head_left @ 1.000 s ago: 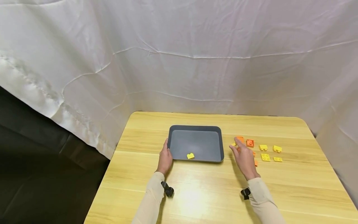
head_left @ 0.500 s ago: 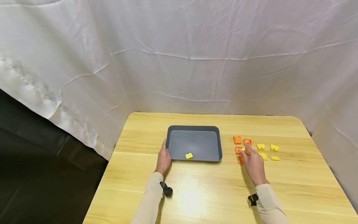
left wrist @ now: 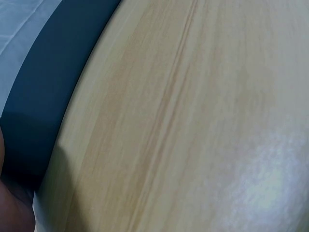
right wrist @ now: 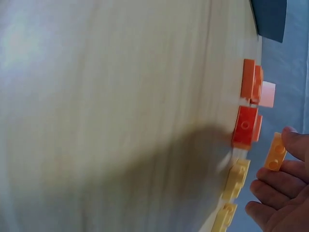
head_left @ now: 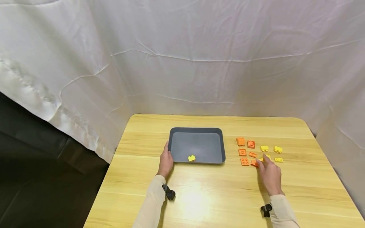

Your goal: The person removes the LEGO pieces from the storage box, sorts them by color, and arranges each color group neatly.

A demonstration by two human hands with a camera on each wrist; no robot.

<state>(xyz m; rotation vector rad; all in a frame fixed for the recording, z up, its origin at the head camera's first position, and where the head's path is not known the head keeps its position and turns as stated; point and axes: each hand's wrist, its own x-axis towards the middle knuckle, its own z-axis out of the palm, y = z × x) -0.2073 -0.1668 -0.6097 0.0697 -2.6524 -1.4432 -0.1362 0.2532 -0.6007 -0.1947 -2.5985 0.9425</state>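
Observation:
My right hand pinches a small yellow brick between thumb and fingers, and two of its studs show in the right wrist view. It is held over the right end of the brick group, overlapping a yellow brick on the table. My left hand rests along the left side of a dark grey tray, at its front left corner. In the left wrist view only part of that hand shows beside the tray wall. One yellow brick lies inside the tray near the front wall.
Several orange bricks lie in rows right of the tray on the wooden table. Further right are more yellow bricks, including one lying on its side and a flat one. A pale curtain hangs behind the table.
My right hand has moved right with the yellow brick, from over the orange bricks to the yellow ones. The left hand has stayed at the tray.

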